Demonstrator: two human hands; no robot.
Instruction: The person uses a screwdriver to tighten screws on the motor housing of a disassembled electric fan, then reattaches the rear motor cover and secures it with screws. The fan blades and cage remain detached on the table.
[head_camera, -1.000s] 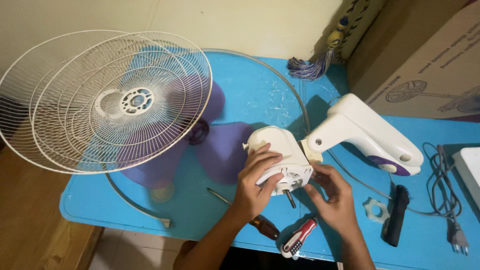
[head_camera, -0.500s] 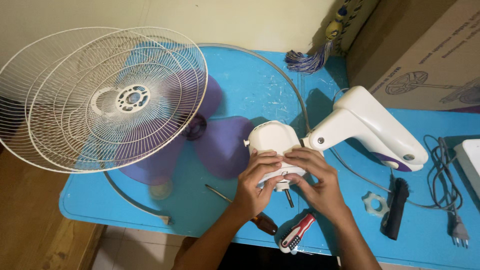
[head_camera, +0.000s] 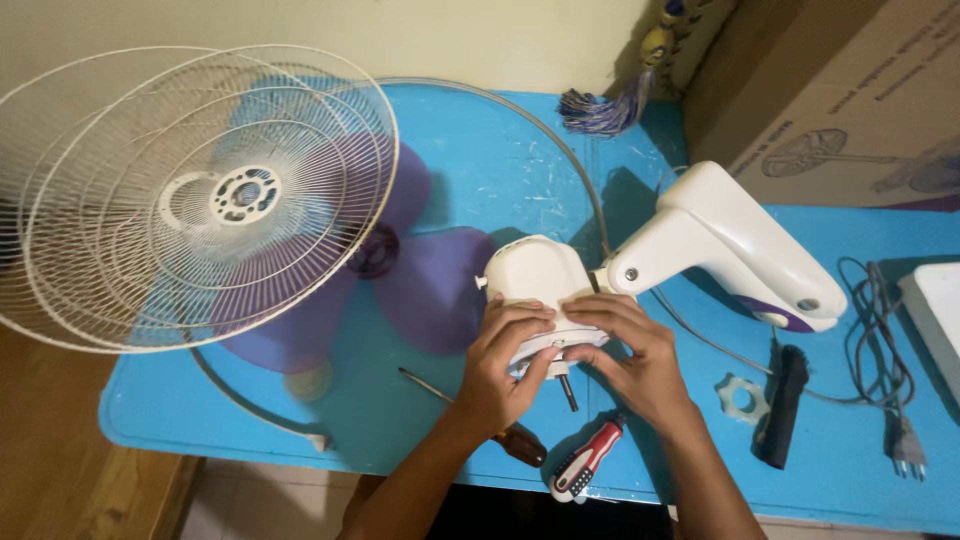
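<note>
Fan motor housing (head_camera: 535, 275), white, rounded, lying on the blue worktop (head_camera: 480, 180) near its front edge, joined at its right side to a white fan neck (head_camera: 735, 245) with a purple base. Left hand (head_camera: 500, 365) and right hand (head_camera: 635, 355) both closed around the housing's near end, fingers (head_camera: 525, 318) curled over the top from either side, fingertips almost meeting at the middle. A short dark shaft (head_camera: 568, 392) projects from the housing toward the viewer, between the two hands and below the fingers. The lower face of the housing is covered by the hands and cannot be made out. Purple fan blade (head_camera: 430, 285) lies just left of the housing, partly under a white wire guard (head_camera: 200, 200), whose left rim hangs past the worktop edge. Brown-handled screwdriver (head_camera: 500, 430) lies partly under the left wrist; red-and-white-handled tool (head_camera: 585, 460) sits at the front edge below the right hand, its tip hidden. White nut (head_camera: 742, 398), black brush (head_camera: 785, 405) and grey power cord (head_camera: 880, 330) lie to the right. Cardboard box (head_camera: 850, 100) is cut off at the upper right.
</note>
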